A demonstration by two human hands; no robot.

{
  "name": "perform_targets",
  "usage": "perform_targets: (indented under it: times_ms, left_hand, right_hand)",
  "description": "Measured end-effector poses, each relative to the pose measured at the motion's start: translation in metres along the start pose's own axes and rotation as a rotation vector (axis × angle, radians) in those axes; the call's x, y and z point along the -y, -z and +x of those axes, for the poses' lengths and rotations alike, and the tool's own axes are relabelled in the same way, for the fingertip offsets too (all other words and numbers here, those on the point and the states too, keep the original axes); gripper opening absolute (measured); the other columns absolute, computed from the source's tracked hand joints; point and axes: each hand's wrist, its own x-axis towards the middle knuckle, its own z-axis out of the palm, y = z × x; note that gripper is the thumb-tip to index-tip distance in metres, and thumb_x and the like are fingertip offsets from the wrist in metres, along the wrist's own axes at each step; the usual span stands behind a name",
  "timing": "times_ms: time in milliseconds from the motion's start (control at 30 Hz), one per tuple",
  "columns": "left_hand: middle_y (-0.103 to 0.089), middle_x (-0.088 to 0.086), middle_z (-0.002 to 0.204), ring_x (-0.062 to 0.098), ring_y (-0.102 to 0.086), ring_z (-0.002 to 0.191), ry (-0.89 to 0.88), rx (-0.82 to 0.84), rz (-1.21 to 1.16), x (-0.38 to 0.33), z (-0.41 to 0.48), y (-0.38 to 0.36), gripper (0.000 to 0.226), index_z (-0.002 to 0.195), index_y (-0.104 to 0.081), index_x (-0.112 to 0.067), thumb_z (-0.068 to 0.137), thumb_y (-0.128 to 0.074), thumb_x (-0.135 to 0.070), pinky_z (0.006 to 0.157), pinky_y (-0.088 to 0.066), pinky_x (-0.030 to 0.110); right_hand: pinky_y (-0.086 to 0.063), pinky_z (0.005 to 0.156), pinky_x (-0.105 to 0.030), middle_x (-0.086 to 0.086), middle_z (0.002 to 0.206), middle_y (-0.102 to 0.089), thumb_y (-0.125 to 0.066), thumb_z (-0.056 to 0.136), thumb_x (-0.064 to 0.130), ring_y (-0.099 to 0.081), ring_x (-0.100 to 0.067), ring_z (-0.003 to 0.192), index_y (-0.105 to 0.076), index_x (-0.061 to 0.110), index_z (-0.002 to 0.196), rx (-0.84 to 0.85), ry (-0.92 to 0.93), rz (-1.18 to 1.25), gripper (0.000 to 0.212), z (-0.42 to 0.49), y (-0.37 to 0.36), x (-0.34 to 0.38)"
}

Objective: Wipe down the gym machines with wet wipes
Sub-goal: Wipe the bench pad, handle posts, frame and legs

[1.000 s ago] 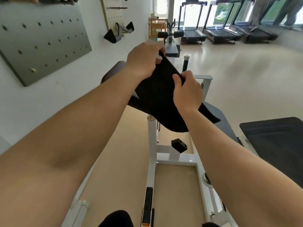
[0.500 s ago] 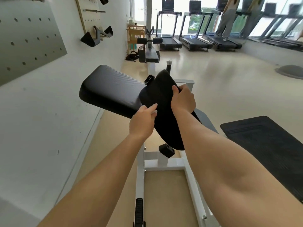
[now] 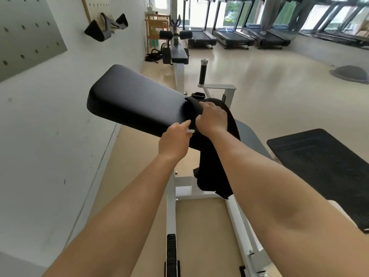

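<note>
A black padded bench pad (image 3: 135,102) sits tilted on a white machine frame (image 3: 179,182). A black cloth (image 3: 213,172) is draped over the pad's near end and hangs down toward the frame. My right hand (image 3: 211,118) lies on top of the cloth with its fingers curled round the fold at the pad's end. Just left of it, my left hand (image 3: 174,140) pinches the cloth's edge between fingertips and thumb, against the pad's side. A small whitish bit shows at the left thumb tip; what it is I cannot tell.
A white wall with a grey pegboard (image 3: 26,35) runs close on the left. A black floor mat (image 3: 323,166) lies to the right. Another bench (image 3: 177,54) stands behind, several treadmills (image 3: 233,39) line the far windows, and a person's legs (image 3: 269,15) are on one.
My left hand came down from the top of the cloth to its lower edge beside the pad. The cloth now hangs lower over the pad's near end. My right hand stayed on it.
</note>
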Motion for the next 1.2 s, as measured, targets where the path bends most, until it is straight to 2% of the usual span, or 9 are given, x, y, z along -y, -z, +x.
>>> perform_targets:
  times_ms: [100,233,467,567,700,867,933,1067,1200]
  left_hand:
    - [-0.068,0.002,0.119,0.023,-0.064,0.106,-0.009,-0.037,-0.036,0.012,-0.013,0.008,0.032,0.128,-0.064,-0.023,0.099,-0.057,-0.037,0.087,-0.056,0.043]
    - [-0.071,-0.005,0.111,0.016,-0.066,0.098,0.023,-0.039,-0.023,0.028,-0.036,0.011,0.028,0.119,-0.066,-0.027,0.095,-0.063,-0.042,0.083,-0.058,0.041]
    - [-0.065,-0.004,0.097,0.021,-0.063,0.085,0.279,0.052,-0.113,0.063,-0.095,-0.012,0.035,0.109,-0.058,-0.019,0.085,-0.076,-0.036,0.074,-0.053,0.034]
    - [-0.062,-0.003,0.092,0.020,-0.060,0.084,0.362,0.117,-0.157,0.087,-0.131,-0.037,0.027,0.104,-0.059,-0.013,0.085,-0.076,-0.023,0.066,-0.042,0.026]
    - [-0.066,-0.005,0.090,0.015,-0.061,0.085,0.433,0.196,-0.175,0.123,-0.172,-0.076,0.016,0.103,-0.068,-0.013,0.088,-0.072,-0.015,0.062,-0.037,0.008]
    - [-0.075,0.000,0.097,0.010,-0.061,0.084,0.480,0.297,-0.212,0.170,-0.211,-0.130,0.017,0.106,-0.076,-0.016,0.092,-0.067,-0.017,0.066,-0.035,0.002]
    - [-0.074,-0.003,0.093,0.006,-0.061,0.079,0.503,0.332,-0.233,0.185,-0.224,-0.146,0.016,0.106,-0.075,-0.019,0.093,-0.066,-0.019,0.067,-0.038,0.006]
    - [-0.072,-0.010,0.075,0.004,-0.067,0.070,0.574,0.292,-0.226,0.221,-0.245,-0.181,0.026,0.089,-0.065,-0.028,0.088,-0.057,-0.004,0.068,-0.052,0.029]
    - [-0.071,-0.009,0.074,0.009,-0.068,0.072,0.593,0.305,-0.203,0.258,-0.264,-0.223,0.020,0.087,-0.070,-0.032,0.089,-0.064,-0.014,0.071,-0.054,0.033]
  right_hand:
    - [-0.034,0.113,-0.043,-0.002,0.149,-0.051,-0.053,0.096,0.024,-0.048,-0.027,0.134,-0.048,0.022,0.147,0.014,0.079,-0.004,0.052,-0.015,-0.002,0.006]
    - [-0.037,0.109,-0.040,-0.002,0.144,-0.054,-0.052,0.098,0.024,-0.051,-0.024,0.129,-0.050,0.021,0.145,0.017,0.183,-0.015,0.047,-0.049,-0.010,0.011]
    - [-0.045,0.100,-0.037,-0.005,0.131,-0.061,-0.052,0.095,0.016,-0.056,-0.025,0.118,-0.062,0.014,0.130,-0.096,0.300,0.086,0.036,-0.143,-0.051,0.006]
    - [-0.050,0.092,-0.036,-0.003,0.134,-0.058,-0.048,0.098,0.015,-0.058,-0.023,0.116,-0.057,0.017,0.137,0.161,0.259,0.126,0.040,-0.180,-0.089,-0.013]
    - [-0.047,0.098,-0.040,0.001,0.148,-0.047,-0.043,0.102,0.018,-0.051,-0.024,0.129,-0.043,0.027,0.149,0.528,0.193,0.144,0.047,-0.208,-0.159,-0.034]
    - [-0.051,0.089,-0.039,-0.004,0.116,-0.067,-0.052,0.101,0.024,-0.061,-0.024,0.106,-0.062,0.023,0.130,0.697,0.162,0.295,0.031,-0.234,-0.240,-0.048]
    - [-0.054,0.083,-0.040,-0.002,0.104,-0.071,-0.056,0.099,0.024,-0.064,-0.023,0.096,-0.069,0.022,0.115,0.693,0.116,0.315,0.021,-0.239,-0.268,-0.057]
    - [-0.054,0.080,-0.035,0.003,0.098,-0.072,-0.067,0.093,0.021,-0.064,-0.017,0.088,-0.073,0.023,0.106,0.701,0.057,0.303,0.014,-0.240,-0.319,-0.086]
    - [-0.053,0.076,-0.031,0.006,0.087,-0.069,-0.072,0.090,0.017,-0.063,-0.013,0.081,-0.073,0.022,0.097,0.706,0.020,0.310,0.009,-0.243,-0.363,-0.115]
